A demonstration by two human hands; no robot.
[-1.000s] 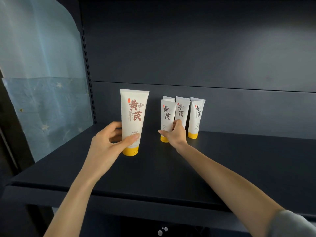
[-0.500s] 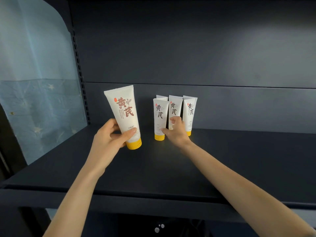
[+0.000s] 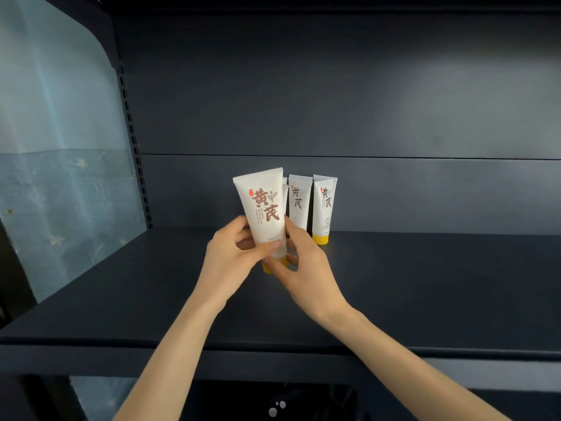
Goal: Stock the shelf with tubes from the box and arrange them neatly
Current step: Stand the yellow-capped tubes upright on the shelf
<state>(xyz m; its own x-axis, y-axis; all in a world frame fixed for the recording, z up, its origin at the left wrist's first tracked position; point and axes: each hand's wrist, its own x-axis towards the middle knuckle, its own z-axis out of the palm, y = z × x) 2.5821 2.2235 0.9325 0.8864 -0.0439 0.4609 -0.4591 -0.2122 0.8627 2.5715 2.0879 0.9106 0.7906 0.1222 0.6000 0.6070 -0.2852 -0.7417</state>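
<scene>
The left hand (image 3: pixel 233 256) curls round the lower body of a white tube (image 3: pixel 264 205) above the shelf (image 3: pixel 425 284), the right hand (image 3: pixel 303 268) pinches its cap end, with standing tubes (image 3: pixel 324 205) near at 1 o'clock

Standing tubes (image 3: pixel 324 208) block shelf (image 3: pixel 425 284) centre-back; right and left (near edge) open.

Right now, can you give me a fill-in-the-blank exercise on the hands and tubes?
The left hand and the right hand both grip one white ____.
Its cap is ____ in colour.
Behind it, the standing group rests on the shelf with caps pointing ____.
Missing words: tube; yellow; down.
</scene>
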